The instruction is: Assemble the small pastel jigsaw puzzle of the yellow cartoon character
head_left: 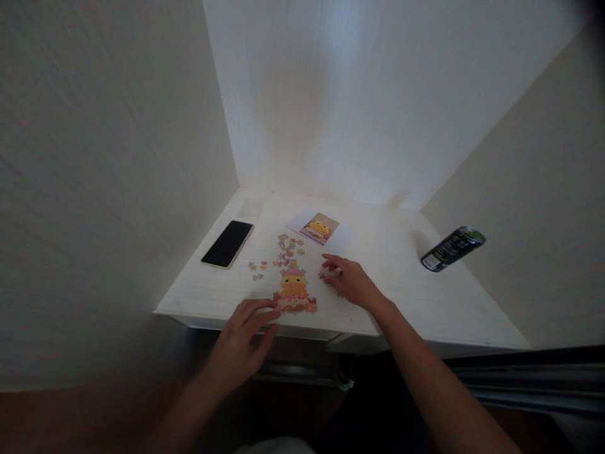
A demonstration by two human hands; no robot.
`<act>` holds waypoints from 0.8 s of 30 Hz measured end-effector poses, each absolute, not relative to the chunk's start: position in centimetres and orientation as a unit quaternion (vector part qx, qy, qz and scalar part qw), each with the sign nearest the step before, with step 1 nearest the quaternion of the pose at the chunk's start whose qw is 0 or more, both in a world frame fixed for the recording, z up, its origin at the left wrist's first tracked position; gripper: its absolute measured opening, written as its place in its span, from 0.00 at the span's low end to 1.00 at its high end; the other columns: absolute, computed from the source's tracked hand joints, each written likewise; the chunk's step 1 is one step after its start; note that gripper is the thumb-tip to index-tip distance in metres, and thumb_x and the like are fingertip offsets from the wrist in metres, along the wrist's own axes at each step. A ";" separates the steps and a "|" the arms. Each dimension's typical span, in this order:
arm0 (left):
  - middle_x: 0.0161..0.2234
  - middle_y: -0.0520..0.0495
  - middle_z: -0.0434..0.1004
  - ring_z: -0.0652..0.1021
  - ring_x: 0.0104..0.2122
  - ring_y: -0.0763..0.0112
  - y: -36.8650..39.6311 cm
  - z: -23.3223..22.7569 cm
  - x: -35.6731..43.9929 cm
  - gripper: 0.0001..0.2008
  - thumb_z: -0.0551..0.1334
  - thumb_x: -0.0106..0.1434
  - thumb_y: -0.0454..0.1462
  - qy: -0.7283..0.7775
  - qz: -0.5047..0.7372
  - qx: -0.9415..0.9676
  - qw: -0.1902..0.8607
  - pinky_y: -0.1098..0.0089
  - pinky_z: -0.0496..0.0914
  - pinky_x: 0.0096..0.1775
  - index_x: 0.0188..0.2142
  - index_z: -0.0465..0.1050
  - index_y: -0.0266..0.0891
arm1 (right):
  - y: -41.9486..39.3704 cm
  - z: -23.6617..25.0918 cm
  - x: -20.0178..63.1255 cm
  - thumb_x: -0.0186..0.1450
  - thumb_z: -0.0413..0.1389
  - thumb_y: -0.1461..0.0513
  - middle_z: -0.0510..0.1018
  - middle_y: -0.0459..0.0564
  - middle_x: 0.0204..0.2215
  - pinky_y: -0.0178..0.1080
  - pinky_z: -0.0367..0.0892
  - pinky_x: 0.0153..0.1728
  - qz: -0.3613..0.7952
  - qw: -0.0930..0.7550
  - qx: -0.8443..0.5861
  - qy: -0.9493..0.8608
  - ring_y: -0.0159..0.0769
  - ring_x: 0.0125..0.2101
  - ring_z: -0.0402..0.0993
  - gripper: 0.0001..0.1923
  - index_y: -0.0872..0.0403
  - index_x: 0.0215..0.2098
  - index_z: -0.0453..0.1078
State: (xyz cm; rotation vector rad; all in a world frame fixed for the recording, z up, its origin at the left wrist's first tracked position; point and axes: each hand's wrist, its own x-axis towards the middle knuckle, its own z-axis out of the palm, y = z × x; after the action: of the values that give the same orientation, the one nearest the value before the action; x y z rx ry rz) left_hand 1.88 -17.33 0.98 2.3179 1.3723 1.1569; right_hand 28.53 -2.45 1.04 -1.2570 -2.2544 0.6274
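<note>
Resting loosely spread at the table (425,296) edge, the left hand (243,340) touches the assembled puzzle section (293,293) with its fingertips. The right hand (352,282), just right of it, curls over a loose piece (323,273); whether it pinches is unclear.

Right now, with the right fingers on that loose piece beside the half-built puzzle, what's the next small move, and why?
Probably slide the loose piece under the right hand left toward the assembled section. That section lies close by to the left, and the left hand already rests at its lower left edge, steadying it. Whether the piece fits there is too small to tell.
</note>
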 end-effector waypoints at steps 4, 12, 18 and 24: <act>0.48 0.43 0.73 0.74 0.48 0.63 -17.7 0.8 1.0 0.11 0.60 0.65 0.30 0.491 0.395 0.771 0.095 0.61 0.71 0.50 0.46 0.73 0.42 | -2.3 1.2 28.5 0.61 0.60 0.65 0.81 0.49 0.41 0.46 0.67 0.47 0.232 0.224 -0.459 -0.828 0.40 0.41 0.75 0.22 0.49 0.53 0.70; 0.47 0.44 0.75 0.76 0.47 0.64 -18.4 0.4 0.1 0.09 0.60 0.65 0.31 0.509 0.404 0.755 0.090 0.63 0.72 0.48 0.44 0.74 0.42 | -2.3 0.9 27.7 0.60 0.60 0.67 0.81 0.49 0.37 0.42 0.69 0.45 0.287 0.239 -0.453 -0.810 0.36 0.37 0.76 0.18 0.52 0.49 0.72; 0.47 0.43 0.75 0.75 0.47 0.63 -17.8 0.6 0.6 0.10 0.60 0.65 0.31 0.498 0.395 0.767 0.091 0.61 0.72 0.49 0.44 0.74 0.42 | -3.7 0.9 27.0 0.60 0.57 0.67 0.79 0.48 0.32 0.37 0.70 0.36 0.343 0.275 -0.419 -0.794 0.32 0.31 0.75 0.12 0.53 0.43 0.73; 0.50 0.43 0.74 0.73 0.51 0.60 -15.8 1.2 2.4 0.14 0.60 0.65 0.32 0.454 0.351 0.816 0.063 0.55 0.69 0.53 0.50 0.71 0.43 | -5.4 1.6 26.5 0.61 0.57 0.67 0.79 0.50 0.37 0.38 0.69 0.39 0.277 0.266 -0.431 -0.816 0.32 0.34 0.74 0.11 0.54 0.43 0.74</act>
State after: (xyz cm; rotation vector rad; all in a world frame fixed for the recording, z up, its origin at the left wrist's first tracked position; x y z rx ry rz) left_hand 2.36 -15.83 1.17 2.4671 1.3732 1.0591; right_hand 26.55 -5.44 1.58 -1.1652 -2.2046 0.7477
